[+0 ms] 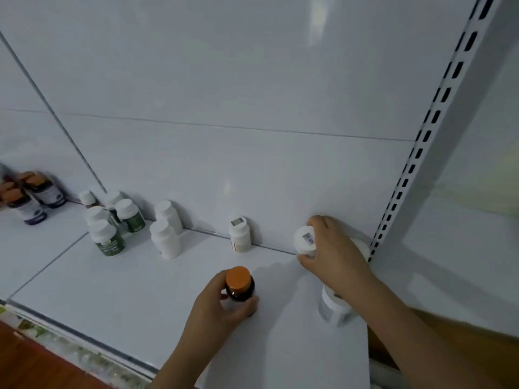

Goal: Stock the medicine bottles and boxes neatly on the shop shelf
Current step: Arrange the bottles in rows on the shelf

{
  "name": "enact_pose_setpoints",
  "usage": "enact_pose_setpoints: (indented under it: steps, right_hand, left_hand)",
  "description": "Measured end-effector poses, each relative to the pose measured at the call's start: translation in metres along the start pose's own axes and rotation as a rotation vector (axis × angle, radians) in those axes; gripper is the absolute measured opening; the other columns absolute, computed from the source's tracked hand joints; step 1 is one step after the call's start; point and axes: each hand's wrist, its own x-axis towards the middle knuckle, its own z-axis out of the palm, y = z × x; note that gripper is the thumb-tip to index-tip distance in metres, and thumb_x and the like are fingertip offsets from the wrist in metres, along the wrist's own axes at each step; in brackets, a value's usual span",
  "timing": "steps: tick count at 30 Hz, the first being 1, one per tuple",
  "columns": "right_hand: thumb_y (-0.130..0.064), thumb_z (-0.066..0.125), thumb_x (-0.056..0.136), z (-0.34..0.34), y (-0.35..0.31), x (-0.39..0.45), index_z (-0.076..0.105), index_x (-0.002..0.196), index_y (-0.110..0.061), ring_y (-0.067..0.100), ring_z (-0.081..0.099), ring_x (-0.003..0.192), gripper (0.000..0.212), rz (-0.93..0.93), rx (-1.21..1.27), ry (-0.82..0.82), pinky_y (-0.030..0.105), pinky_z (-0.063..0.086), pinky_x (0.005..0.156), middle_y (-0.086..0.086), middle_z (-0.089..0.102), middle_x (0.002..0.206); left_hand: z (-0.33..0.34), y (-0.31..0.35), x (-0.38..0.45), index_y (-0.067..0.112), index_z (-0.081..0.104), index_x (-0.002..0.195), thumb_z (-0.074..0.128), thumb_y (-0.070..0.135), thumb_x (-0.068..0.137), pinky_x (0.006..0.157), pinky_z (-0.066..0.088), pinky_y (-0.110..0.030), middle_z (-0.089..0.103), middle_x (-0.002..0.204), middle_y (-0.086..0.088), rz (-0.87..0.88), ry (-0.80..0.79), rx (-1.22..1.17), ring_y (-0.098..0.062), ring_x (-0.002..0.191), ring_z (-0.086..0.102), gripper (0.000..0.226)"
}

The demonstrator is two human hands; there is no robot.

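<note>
My left hand (222,304) grips a dark brown bottle with an orange cap (238,284) standing on the white shelf (126,299) near its front middle. My right hand (334,251) holds a white bottle with a white cap (304,241) against the shelf's back wall at the right. Another white bottle (332,308) stands under my right forearm. A further white lid (362,247) peeks out behind my right hand.
Along the back wall stand a white bottle with an orange label (239,234), two plain white bottles (165,234), several green-labelled bottles (108,237) and, at far left, orange-capped dark bottles (31,200). A slotted upright (415,158) bounds the shelf at right.
</note>
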Motion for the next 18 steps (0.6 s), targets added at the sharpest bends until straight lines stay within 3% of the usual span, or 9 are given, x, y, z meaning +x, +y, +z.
enact_pose_setpoints:
  steps: [3, 6, 8, 11, 15, 18]
  right_hand:
    - [-0.029, 0.072, 0.082, 0.003, -0.006, 0.003, 0.048, 0.119, -0.016, 0.023, 0.058, 0.095, 0.046, 0.016, -0.128, -0.064, 0.035, 0.051, 0.072, 0.001, 0.052, 0.115]
    - [-0.026, 0.071, 0.082, 0.007, -0.010, 0.005, 0.049, 0.115, -0.013, 0.024, 0.059, 0.101, 0.042, 0.024, -0.218, -0.132, 0.034, 0.050, 0.077, 0.004, 0.056, 0.119]
    - [-0.027, 0.073, 0.080, 0.006, -0.013, 0.005, 0.050, 0.114, -0.012, 0.024, 0.058, 0.103, 0.043, 0.041, -0.247, -0.145, 0.032, 0.049, 0.077, 0.005, 0.056, 0.119]
    - [-0.030, 0.075, 0.081, 0.002, -0.023, 0.002, 0.049, 0.122, -0.011, 0.026, 0.054, 0.108, 0.053, 0.069, -0.284, -0.130, 0.033, 0.046, 0.081, 0.008, 0.051, 0.123]
    - [-0.022, 0.076, 0.082, 0.002, -0.048, -0.029, 0.046, 0.138, -0.008, 0.028, 0.042, 0.126, 0.064, 0.039, -0.075, 0.110, 0.034, 0.041, 0.098, 0.011, 0.045, 0.137]
    - [-0.025, 0.075, 0.085, 0.023, -0.076, -0.069, 0.041, 0.144, -0.014, 0.023, 0.043, 0.131, 0.070, 0.166, 0.173, 0.190, 0.031, 0.036, 0.104, 0.005, 0.044, 0.144]
  left_hand:
    - [0.003, -0.010, 0.000, 0.039, 0.060, 0.103, 0.080, 0.037, 0.077, 0.074, 0.042, -0.007, 0.065, 0.097, 0.030, -0.024, -0.061, 0.013, 0.004, 0.093, 0.061, 0.033]
    - [-0.003, -0.026, -0.001, 0.036, 0.059, 0.107, 0.075, 0.049, 0.079, 0.081, 0.042, -0.014, 0.063, 0.102, 0.026, 0.112, -0.097, 0.192, 0.005, 0.096, 0.059, 0.035]
    - [-0.011, -0.045, 0.000, 0.037, 0.056, 0.123, 0.062, 0.062, 0.082, 0.097, 0.037, -0.020, 0.053, 0.125, 0.026, 0.232, -0.113, 0.408, 0.005, 0.114, 0.050, 0.049]
    - [-0.031, -0.071, -0.001, 0.038, 0.044, 0.143, 0.039, 0.073, 0.088, 0.114, 0.024, -0.027, 0.037, 0.151, 0.019, 0.260, -0.092, 0.584, -0.005, 0.141, 0.032, 0.066]
    - [-0.058, -0.094, -0.007, 0.035, 0.039, 0.148, 0.027, 0.071, 0.093, 0.118, 0.014, -0.028, 0.031, 0.158, 0.010, 0.253, -0.077, 0.654, -0.011, 0.147, 0.024, 0.067]
    - [-0.073, -0.103, -0.013, 0.033, 0.040, 0.148, 0.028, 0.066, 0.095, 0.117, 0.011, -0.027, 0.031, 0.158, 0.008, 0.269, -0.083, 0.658, -0.014, 0.148, 0.025, 0.063]
